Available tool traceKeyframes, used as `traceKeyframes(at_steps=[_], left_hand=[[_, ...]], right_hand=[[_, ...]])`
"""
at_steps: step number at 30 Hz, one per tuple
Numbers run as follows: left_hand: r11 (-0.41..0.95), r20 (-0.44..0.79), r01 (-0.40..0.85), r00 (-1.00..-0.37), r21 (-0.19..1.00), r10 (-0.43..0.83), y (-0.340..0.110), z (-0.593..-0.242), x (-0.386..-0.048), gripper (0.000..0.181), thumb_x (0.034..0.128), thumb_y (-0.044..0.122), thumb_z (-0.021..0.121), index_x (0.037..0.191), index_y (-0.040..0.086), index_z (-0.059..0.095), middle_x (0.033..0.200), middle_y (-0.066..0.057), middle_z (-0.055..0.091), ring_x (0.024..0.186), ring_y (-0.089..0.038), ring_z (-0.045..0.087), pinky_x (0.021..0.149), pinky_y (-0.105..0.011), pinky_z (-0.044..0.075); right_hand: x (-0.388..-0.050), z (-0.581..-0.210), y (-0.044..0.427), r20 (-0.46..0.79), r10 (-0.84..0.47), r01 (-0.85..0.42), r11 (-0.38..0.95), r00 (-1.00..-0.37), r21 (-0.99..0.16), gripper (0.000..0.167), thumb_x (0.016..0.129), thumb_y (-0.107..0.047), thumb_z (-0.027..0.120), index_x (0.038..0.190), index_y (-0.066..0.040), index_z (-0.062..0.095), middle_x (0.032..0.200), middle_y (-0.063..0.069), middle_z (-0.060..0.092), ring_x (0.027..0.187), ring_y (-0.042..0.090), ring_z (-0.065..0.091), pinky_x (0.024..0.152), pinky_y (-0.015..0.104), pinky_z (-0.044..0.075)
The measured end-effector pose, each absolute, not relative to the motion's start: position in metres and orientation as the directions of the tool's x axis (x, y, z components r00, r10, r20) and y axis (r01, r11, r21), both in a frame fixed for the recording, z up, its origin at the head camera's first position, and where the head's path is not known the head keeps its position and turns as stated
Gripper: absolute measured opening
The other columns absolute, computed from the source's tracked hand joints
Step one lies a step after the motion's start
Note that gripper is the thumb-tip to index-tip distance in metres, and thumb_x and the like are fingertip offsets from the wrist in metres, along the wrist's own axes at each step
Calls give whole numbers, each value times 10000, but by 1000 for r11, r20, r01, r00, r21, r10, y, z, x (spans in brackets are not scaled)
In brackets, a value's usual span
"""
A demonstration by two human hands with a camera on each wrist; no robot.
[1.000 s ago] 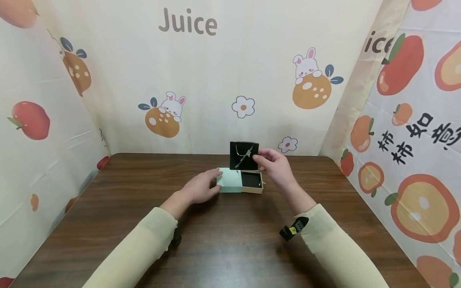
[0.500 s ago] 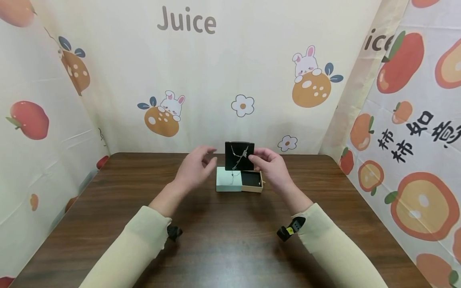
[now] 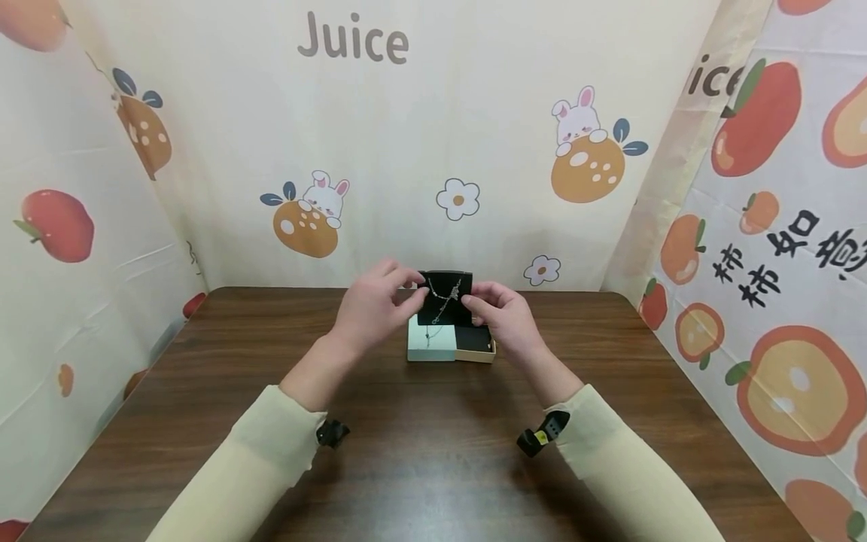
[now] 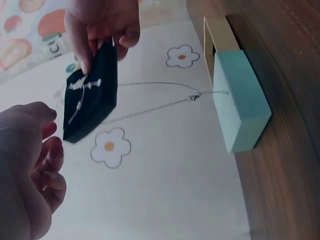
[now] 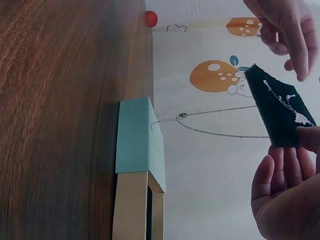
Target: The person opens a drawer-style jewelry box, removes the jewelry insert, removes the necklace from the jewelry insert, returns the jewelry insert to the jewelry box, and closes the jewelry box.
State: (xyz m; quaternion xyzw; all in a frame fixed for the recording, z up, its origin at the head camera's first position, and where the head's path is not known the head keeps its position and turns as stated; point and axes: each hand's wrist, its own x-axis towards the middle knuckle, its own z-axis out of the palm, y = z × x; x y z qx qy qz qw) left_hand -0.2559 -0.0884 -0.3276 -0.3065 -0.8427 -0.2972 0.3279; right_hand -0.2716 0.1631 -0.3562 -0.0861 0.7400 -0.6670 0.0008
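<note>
My right hand [image 3: 508, 320] pinches the right edge of an upright black pad [image 3: 440, 310] carrying a silver necklace [image 3: 455, 292]. The left hand [image 3: 375, 307] is at the pad's left edge; in the left wrist view a small gap separates its bent, loose fingers from the pad [image 4: 95, 107]. Loose chain [image 5: 220, 134] hangs from the pad, its end reaching the mint sleeve [image 5: 134, 135]. Below the pad in the head view lies the mint sleeve [image 3: 431, 346], with a beige tray [image 3: 476, 358] with black inside sticking out to the right.
The brown wooden table [image 3: 420, 452] extends toward the front and both sides. Behind it hangs a cream curtain [image 3: 406, 135] printed with fruit, rabbits and flowers. A fruit-patterned cloth [image 3: 765, 301] hangs on the right, another on the left.
The left hand has left the mint sleeve and risen to the pad's left edge. My right hand has shifted slightly left with the pad. Chain now hangs in front of the sleeve.
</note>
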Motion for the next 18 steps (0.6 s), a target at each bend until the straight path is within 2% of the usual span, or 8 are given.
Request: traceKeyframes(at_steps=[6,10,12,18], left_hand=[[676,780,719,-512,159,361,-75,-329,-254,178,925,182,891,1052,75,830,902,-69,668,670,-175,660,527,-333,549],[698,775,703,-514,134,369,-71,-331,-254,197,916,192,903,1065,86,832,888,-58,640,644,-171,665,510,-341,550],[707,769,695,-521,130,371,-69,-331,-254,209,913,201,909,1067,87,827,898,-60,643,635,-190,664,513,-352,558],[722,748,679,-546,132,377,-64,-330,-253,224,915,218,912,1060,87,802,934,-71,663,642,-223,672,540,-380,580]], right_hand=[[-270,-357,161,128,-131,-138,75,-983,-988,217,1058,-154,735,1251,-57,736,1062,-23,760,949,170,644,804,209,581],[-268,-355,160,127,-138,-137,67,-982,-988,202,1059,-152,729,1243,-68,734,1052,-41,753,951,171,636,802,209,580],[-268,-355,160,132,-142,-142,63,-981,-988,217,1059,-153,729,1252,-54,728,1068,-10,754,948,175,630,799,208,577],[-267,-353,158,151,-158,-161,57,-976,-985,236,1063,-135,721,1266,-16,712,1035,-45,739,924,151,610,799,210,572]])
